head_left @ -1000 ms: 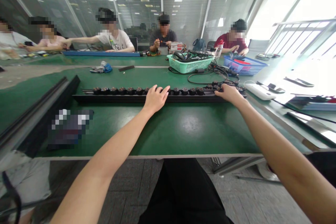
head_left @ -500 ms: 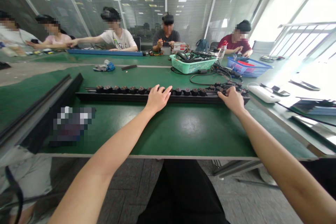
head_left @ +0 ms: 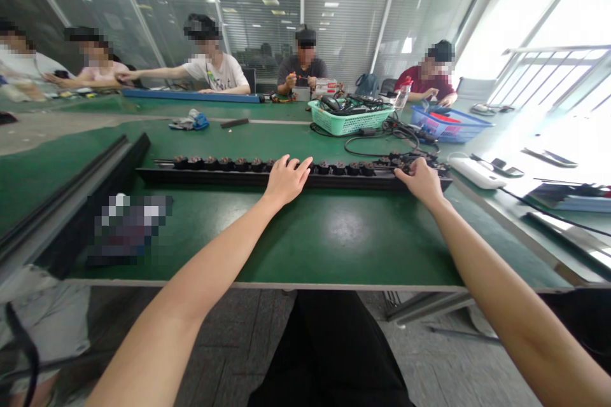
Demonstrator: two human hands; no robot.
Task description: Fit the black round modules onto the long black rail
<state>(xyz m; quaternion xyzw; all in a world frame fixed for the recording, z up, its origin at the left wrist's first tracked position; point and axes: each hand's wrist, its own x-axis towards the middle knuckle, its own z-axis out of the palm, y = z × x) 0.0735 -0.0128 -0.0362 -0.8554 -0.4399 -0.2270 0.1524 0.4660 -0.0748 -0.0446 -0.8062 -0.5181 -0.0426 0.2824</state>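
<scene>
A long black channel (head_left: 219, 179) lies crosswise on the table in front of me. Along it runs a row of round black socket-like parts (head_left: 241, 164). My left hand (head_left: 286, 181) rests over the middle of this row, fingers spread and pointing away from me. At the right end of the channel, my right hand (head_left: 422, 179) has its thumb and bent fingers drawn together at the parts there. What sits between those fingertips is too small and dark to make out. More small black parts (head_left: 396, 158) crowd just behind the right hand.
Behind the channel stand a green basket of cables (head_left: 351, 121) and a blue basket (head_left: 449, 127). A white power strip (head_left: 477, 172) lies right. Another black channel (head_left: 114, 184) slants along the left, beside a dark pouch (head_left: 131, 229). Several people sit across the table (head_left: 348, 254).
The view has shifted slightly, moving the scene a little to the right. My right hand's fingers have curled in more at the channel's right end. My left hand stays on the row.
</scene>
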